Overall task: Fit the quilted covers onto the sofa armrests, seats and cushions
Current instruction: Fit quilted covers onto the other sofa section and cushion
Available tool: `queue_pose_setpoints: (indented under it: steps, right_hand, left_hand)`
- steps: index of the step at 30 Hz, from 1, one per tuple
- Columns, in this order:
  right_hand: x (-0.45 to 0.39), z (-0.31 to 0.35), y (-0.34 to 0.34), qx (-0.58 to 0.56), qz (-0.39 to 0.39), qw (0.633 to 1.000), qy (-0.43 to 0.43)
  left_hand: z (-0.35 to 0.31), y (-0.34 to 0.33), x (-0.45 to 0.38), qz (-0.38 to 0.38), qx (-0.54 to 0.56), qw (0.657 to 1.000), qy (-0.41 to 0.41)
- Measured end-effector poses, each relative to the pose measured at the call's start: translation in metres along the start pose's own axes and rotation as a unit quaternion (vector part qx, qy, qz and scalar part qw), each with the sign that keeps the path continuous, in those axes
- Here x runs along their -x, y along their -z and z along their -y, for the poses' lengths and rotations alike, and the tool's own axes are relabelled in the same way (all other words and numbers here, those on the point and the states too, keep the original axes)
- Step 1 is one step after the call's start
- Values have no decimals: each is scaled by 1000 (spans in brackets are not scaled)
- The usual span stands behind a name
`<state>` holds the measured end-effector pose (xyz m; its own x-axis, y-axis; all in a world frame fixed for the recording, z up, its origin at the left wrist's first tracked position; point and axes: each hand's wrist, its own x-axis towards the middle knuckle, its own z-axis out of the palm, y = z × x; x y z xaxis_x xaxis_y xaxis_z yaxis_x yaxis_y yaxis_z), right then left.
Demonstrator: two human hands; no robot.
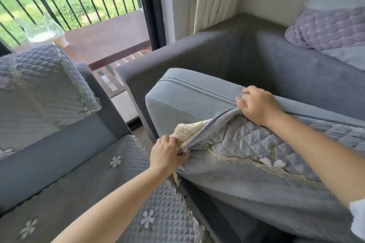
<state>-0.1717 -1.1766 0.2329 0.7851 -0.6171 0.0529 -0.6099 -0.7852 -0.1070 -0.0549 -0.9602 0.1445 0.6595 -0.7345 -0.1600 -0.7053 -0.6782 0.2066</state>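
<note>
gripping the quilted cover [243, 140] w/ both hands: your left hand [167, 154] pinches its turned-back corner, cream underside showing, at the front edge of the seat cushion [189, 100]. your right hand [258, 104] curls over the cover's edge on top of the cushion, which sits tilted up out of the sofa frame [217, 53]. cover lies over the cushion's near side. adjacent sofa [59, 144] on your left wears quilted covers, flower pattern.
</note>
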Motion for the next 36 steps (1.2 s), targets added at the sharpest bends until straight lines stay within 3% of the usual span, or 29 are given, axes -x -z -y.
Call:
queue_pose_setpoints:
  steps: [6, 9, 11, 13, 17, 21, 27, 36]
  right_hand:
    - [-11, 20, -1, 40, 3, 997, -60]
    - [-10, 21, 2, 47, -2, 996, -72]
    - [-8, 24, 6, 58, 11, 995, -75]
    - [-7, 30, 10, 96, 34, 992, -76]
    - [-15, 57, 16, 158, 59, 984, -62]
    - [-37, 94, -9, 74, 79, 994, 9]
    - [-69, 152, -25, 1, 74, 997, -15]
    - [-51, 166, -36, -32, 21, 996, 79]
  left_hand:
    - [3, 1, -13, 14, -24, 998, -54]
    - [19, 11, -25, 53, 144, 987, -37]
    - [42, 20, -34, 100, 301, 948, -7]
    - [62, 32, -43, 133, 351, 927, -27]
    - [81, 58, -60, 75, 458, 885, -43]
    - [92, 53, -52, 10, 406, 911, -76]
    - [101, 51, -41, -41, 418, 904, -85]
    - [132, 66, -31, -104, 224, 954, -169]
